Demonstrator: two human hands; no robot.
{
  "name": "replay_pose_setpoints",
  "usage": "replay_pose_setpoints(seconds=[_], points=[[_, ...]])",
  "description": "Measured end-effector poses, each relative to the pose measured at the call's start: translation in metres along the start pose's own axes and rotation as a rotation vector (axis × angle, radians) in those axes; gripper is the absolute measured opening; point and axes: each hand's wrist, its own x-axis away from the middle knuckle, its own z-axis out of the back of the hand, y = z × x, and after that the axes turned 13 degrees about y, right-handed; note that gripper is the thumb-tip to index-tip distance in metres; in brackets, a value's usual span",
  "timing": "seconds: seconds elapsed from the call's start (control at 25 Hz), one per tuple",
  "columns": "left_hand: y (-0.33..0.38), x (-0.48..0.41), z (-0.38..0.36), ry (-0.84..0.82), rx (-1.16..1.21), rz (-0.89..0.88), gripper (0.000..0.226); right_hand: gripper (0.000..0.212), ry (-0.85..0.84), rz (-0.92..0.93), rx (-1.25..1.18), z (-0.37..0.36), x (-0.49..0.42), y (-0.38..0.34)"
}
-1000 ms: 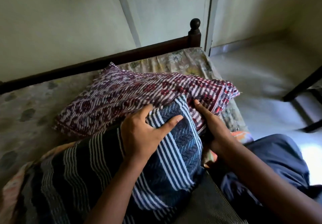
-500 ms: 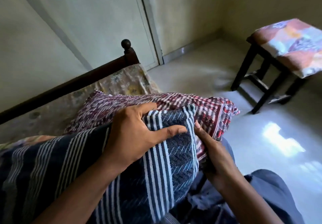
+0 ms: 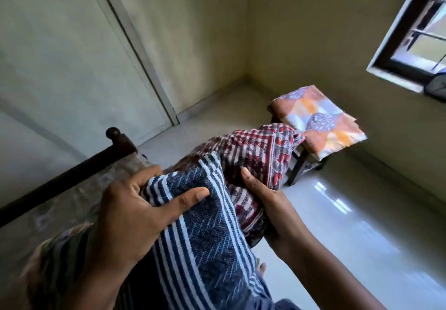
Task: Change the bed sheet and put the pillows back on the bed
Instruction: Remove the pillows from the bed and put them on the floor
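Head view: the left hand [image 3: 125, 215] pinches a corner of the blue striped pillow [image 3: 207, 237] at centre, fingers curled round it. The right hand [image 3: 268, 203] clasps the red patterned pillow [image 3: 255, 150] toward 1 o'clock, fingers curled beneath. A folded sheet [image 3: 318, 116] lies at 2 o'clock.

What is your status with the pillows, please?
Left hand grips blue striped pillow. Right hand holds red patterned pillow. Folded sheet occupies stool ahead.

Both pillows have come up off the bed [image 3: 72, 177]. The red patterned pillow [image 3: 263, 150], earlier flat on the mattress beyond the left hand [image 3: 135, 215], is now over the floor [image 3: 350, 225] above the right hand [image 3: 265, 203], the blue striped pillow [image 3: 207, 232] raised alongside.
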Motion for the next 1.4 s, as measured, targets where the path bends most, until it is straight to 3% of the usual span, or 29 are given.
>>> replay_pose_setpoints(seconds=[0.24,0.36,0.44,0.56,0.6,0.76,0.88,1.24,1.4], points=[[0.079,-0.040,-0.017,-0.049,0.079,-0.104,0.107,0.046,0.171,0.068,-0.159,0.026,0.028,-0.080],[0.121,-0.037,-0.054,-0.181,0.157,-0.198,0.101,0.048,0.258,0.120,-0.266,0.067,0.044,-0.100],[0.146,-0.027,-0.085,-0.280,0.262,-0.230,0.086,0.055,0.333,0.139,-0.320,0.101,0.051,-0.104],[0.196,0.012,-0.144,-0.402,0.404,-0.236,0.021,0.062,0.448,0.197,-0.416,0.176,0.072,-0.115],[0.214,0.030,-0.165,-0.433,0.430,-0.239,0.017,0.061,0.486,0.213,-0.442,0.204,0.080,-0.119],[0.245,0.082,-0.257,-0.515,0.509,-0.222,0.030,0.044,0.574,0.230,-0.502,0.309,0.113,-0.133],[0.259,0.120,-0.321,-0.532,0.538,-0.150,0.056,0.033,0.657,0.221,-0.553,0.387,0.136,-0.133],[0.317,0.231,-0.468,-0.678,0.462,-0.118,0.037,0.061,0.922,0.052,-0.737,0.580,0.164,-0.095],[0.333,0.261,-0.544,-0.720,0.437,-0.072,0.058,0.078,1.019,-0.026,-0.778,0.646,0.164,-0.087]])
